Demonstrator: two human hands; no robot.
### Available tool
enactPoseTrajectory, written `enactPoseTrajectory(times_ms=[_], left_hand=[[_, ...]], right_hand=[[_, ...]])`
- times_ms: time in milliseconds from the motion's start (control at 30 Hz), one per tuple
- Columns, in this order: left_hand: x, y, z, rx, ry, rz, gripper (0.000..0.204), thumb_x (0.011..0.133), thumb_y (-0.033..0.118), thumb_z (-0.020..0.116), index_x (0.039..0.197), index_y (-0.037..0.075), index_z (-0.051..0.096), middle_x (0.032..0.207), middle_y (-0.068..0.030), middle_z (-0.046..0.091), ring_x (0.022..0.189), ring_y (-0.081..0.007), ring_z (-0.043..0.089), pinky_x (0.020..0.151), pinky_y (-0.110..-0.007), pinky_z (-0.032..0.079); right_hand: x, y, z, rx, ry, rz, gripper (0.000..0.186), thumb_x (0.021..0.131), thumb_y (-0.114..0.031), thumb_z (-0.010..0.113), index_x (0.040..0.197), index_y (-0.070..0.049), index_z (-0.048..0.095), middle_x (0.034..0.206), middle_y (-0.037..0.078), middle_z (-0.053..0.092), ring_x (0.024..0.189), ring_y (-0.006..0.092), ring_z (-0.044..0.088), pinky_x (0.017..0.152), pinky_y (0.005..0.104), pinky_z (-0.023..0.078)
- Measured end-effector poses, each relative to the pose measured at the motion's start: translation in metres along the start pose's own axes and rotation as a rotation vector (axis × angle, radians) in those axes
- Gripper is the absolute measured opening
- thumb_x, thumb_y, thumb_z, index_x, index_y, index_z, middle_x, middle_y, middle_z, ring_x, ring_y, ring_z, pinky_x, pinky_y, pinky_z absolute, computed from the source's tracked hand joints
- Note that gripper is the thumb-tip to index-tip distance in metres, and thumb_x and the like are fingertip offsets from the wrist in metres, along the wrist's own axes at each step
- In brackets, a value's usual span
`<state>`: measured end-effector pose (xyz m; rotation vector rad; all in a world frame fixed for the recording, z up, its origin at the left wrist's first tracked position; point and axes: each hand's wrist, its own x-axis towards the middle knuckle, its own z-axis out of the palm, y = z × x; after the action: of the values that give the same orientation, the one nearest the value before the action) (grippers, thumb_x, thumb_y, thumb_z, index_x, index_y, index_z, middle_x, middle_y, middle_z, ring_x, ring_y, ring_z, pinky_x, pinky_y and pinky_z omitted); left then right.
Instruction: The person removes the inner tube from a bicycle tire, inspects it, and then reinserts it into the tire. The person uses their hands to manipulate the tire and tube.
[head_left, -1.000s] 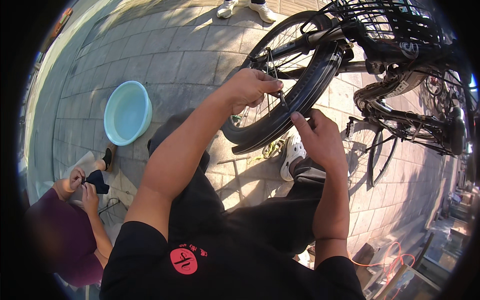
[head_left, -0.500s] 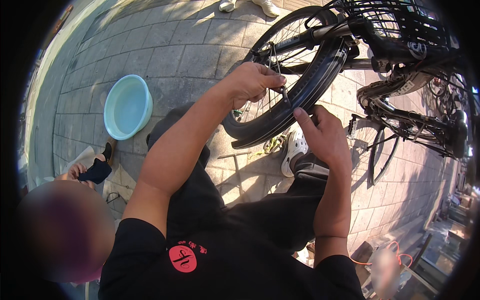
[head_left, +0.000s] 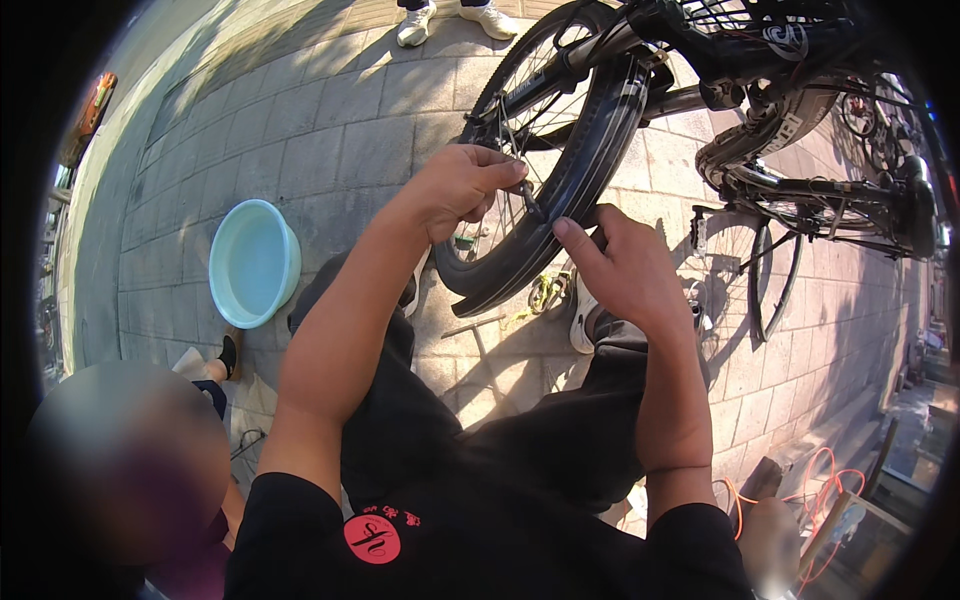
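Note:
In front of me a black bicycle tire [head_left: 590, 150] stands on a spoked front wheel. My left hand [head_left: 462, 190] is closed in a pinch on the wheel's inner side, thumb against forefinger. Its fingertips meet the end of a short, dark stem [head_left: 533, 203], apparently the valve stem, at the tire's inner edge. On the outer side, my right hand [head_left: 632, 262] grips the tire, thumb pressed on its sidewall; its fingers are partly hidden, curled behind. Toward me, the tire's lower part shows a loose, overhanging edge [head_left: 480, 303].
A light blue basin [head_left: 255, 265] stands on the paving at left. Beside it, at lower left, another person [head_left: 130, 470] is close. Someone's white shoes [head_left: 415, 25] are at the top. The bicycle frame [head_left: 740, 95] and a second wheel [head_left: 775, 275] fill the right; an orange cord [head_left: 825, 490] lies lower right.
My view has shifted, so the wheel and both hands appear further left and the basin lower. Both hands keep their places on the wheel. The person at left has shifted slightly.

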<state>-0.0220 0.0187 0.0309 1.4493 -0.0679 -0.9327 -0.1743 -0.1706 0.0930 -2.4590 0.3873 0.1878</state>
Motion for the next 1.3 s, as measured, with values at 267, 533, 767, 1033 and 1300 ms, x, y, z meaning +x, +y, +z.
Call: enactPoseTrajectory(times_ms=[267, 533, 767, 1033, 1300], left_hand=[[-0.003, 0.003, -0.001, -0.01, -0.005, -0.02, 0.029, 0.096, 0.023, 0.079, 0.108, -0.003, 0.072, 0.079, -0.002, 0.067, 0.048, -0.0057, 0.04, 0.044, -0.025, 0.028], [-0.001, -0.003, 0.0, -0.084, -0.004, 0.004, 0.023, 0.096, 0.021, 0.076, 0.102, -0.001, 0.072, 0.085, -0.0044, 0.069, 0.046, -0.0052, 0.043, 0.041, -0.023, 0.027], [0.0, -0.003, 0.002, -0.066, -0.03, 0.01, 0.021, 0.099, 0.024, 0.072, 0.098, 0.003, 0.07, 0.083, -0.0017, 0.069, 0.048, -0.0051, 0.048, 0.042, -0.024, 0.031], [-0.003, -0.006, 0.001, -0.056, -0.015, -0.032, 0.024, 0.099, 0.026, 0.075, 0.104, 0.003, 0.071, 0.094, -0.0032, 0.073, 0.059, -0.0064, 0.061, 0.043, -0.021, 0.035], [0.0, -0.007, -0.002, -0.113, -0.115, -0.065, 0.022, 0.098, 0.021, 0.075, 0.105, 0.0, 0.072, 0.09, -0.0097, 0.076, 0.073, -0.017, 0.076, 0.056, -0.029, 0.054]], right_hand=[[0.0, 0.004, 0.0, 0.014, 0.005, -0.033, 0.063, 0.1, -0.055, 0.064, 0.088, 0.006, 0.061, 0.067, 0.023, 0.064, 0.066, 0.0394, 0.068, 0.064, 0.0471, 0.051], [-0.002, 0.006, -0.001, 0.064, -0.01, 0.036, 0.061, 0.098, -0.056, 0.068, 0.088, 0.004, 0.065, 0.065, 0.018, 0.065, 0.062, 0.0331, 0.067, 0.062, 0.0438, 0.051], [-0.013, -0.007, -0.004, 0.332, 0.201, 0.018, 0.04, 0.098, -0.036, 0.075, 0.091, 0.004, 0.073, 0.067, 0.012, 0.066, 0.058, 0.0174, 0.06, 0.057, 0.0346, 0.047], [-0.014, -0.001, -0.004, 0.755, -0.206, -0.101, 0.03, 0.107, -0.023, 0.064, 0.116, 0.004, 0.072, 0.085, 0.001, 0.065, 0.068, 0.0078, 0.056, 0.062, 0.0241, 0.045], [-0.004, -0.02, -0.021, 0.785, -0.191, -0.07, 0.03, 0.109, -0.019, 0.059, 0.126, 0.004, 0.067, 0.1, 0.01, 0.071, 0.093, 0.0171, 0.072, 0.065, 0.0292, 0.059]])
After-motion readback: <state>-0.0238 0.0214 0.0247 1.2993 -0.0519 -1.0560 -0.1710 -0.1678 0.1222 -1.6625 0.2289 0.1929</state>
